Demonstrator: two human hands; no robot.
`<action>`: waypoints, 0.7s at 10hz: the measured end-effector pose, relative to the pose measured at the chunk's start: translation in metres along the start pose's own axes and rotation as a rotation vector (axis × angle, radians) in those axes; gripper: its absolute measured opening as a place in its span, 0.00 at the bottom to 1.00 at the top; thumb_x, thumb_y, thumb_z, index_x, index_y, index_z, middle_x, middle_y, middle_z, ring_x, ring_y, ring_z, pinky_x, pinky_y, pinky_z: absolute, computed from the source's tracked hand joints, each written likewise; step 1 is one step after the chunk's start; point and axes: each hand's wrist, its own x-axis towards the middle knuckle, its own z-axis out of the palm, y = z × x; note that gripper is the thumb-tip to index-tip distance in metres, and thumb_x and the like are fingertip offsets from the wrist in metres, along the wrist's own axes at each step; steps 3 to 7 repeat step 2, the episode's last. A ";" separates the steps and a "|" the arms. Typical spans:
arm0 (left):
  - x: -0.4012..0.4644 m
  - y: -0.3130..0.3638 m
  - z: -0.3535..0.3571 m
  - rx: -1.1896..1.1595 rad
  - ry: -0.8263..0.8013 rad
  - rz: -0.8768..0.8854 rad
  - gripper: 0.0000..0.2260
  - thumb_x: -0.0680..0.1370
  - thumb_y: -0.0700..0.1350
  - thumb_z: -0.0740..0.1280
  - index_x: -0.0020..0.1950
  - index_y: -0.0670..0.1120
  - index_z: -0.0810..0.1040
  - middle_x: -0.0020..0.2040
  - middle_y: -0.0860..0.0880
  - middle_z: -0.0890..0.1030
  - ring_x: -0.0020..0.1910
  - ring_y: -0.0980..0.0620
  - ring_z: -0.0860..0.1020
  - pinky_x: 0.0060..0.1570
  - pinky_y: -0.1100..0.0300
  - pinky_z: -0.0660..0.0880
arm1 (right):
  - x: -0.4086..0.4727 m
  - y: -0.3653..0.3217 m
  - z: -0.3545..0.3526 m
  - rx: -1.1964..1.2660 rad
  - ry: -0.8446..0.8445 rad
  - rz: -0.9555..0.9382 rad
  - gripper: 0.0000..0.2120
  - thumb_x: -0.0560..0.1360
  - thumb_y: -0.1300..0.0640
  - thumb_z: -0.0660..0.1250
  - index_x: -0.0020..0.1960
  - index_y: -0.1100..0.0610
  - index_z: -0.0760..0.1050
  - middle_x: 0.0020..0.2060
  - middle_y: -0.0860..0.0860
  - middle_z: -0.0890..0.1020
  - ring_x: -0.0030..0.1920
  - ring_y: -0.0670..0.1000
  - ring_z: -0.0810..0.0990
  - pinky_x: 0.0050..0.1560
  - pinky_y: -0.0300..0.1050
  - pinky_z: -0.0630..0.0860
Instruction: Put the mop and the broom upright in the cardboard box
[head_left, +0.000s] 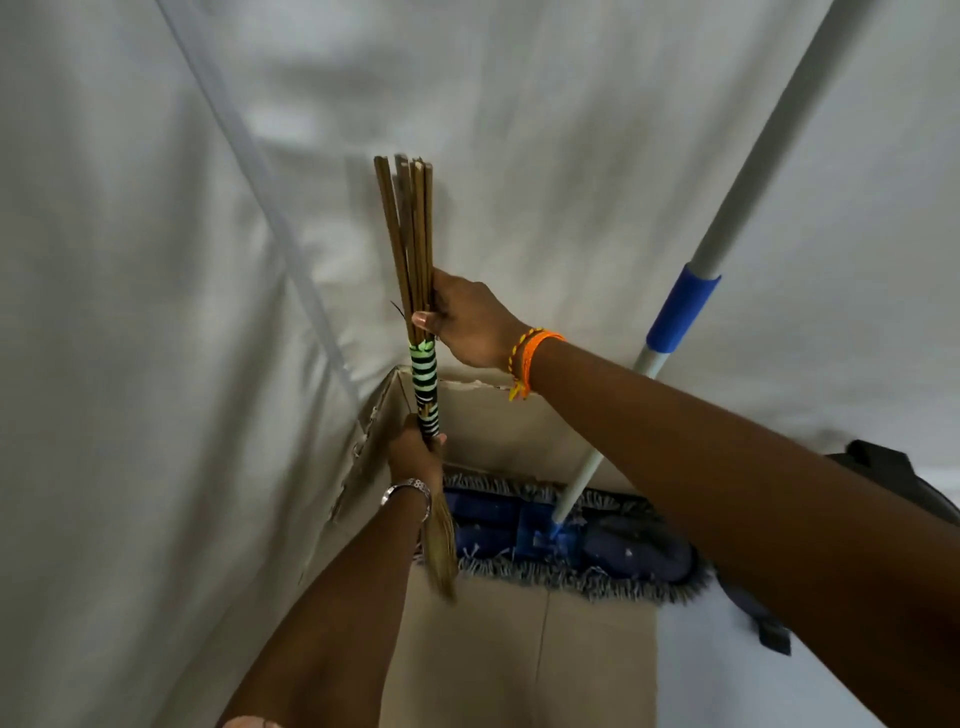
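I hold the broom (410, 234) upright over the cardboard box (519, 649), its brown stick handle pointing up. My right hand (462, 322) grips the sticks just above the green and black binding. My left hand (413, 452) grips below the binding, where the straw bristles hang down along the box's left side. The mop stands in the box: its flat blue head (571, 540) with grey fringe rests across the box opening. The mop's grey pole (748, 197), with a blue sleeve, leans up to the right.
White cloth (156, 260) hangs behind and to the left of the box, close against it. A dark bag (883, 467) lies on the floor to the right, partly behind my right arm.
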 end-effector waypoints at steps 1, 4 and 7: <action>0.025 -0.014 0.022 0.035 0.074 -0.054 0.12 0.77 0.43 0.67 0.54 0.35 0.79 0.51 0.34 0.83 0.53 0.35 0.81 0.47 0.49 0.75 | 0.025 0.024 0.020 -0.059 0.042 0.038 0.14 0.80 0.56 0.64 0.61 0.64 0.73 0.52 0.62 0.83 0.54 0.64 0.80 0.47 0.44 0.70; 0.013 -0.039 0.032 0.245 0.059 -0.221 0.15 0.78 0.46 0.66 0.55 0.34 0.79 0.55 0.35 0.82 0.57 0.36 0.80 0.53 0.47 0.76 | 0.027 0.049 0.037 -0.077 0.035 0.195 0.23 0.80 0.47 0.64 0.61 0.67 0.73 0.54 0.63 0.83 0.58 0.64 0.79 0.53 0.49 0.74; 0.013 -0.039 0.032 0.245 0.059 -0.221 0.15 0.78 0.46 0.66 0.55 0.34 0.79 0.55 0.35 0.82 0.57 0.36 0.80 0.53 0.47 0.76 | 0.027 0.049 0.037 -0.077 0.035 0.195 0.23 0.80 0.47 0.64 0.61 0.67 0.73 0.54 0.63 0.83 0.58 0.64 0.79 0.53 0.49 0.74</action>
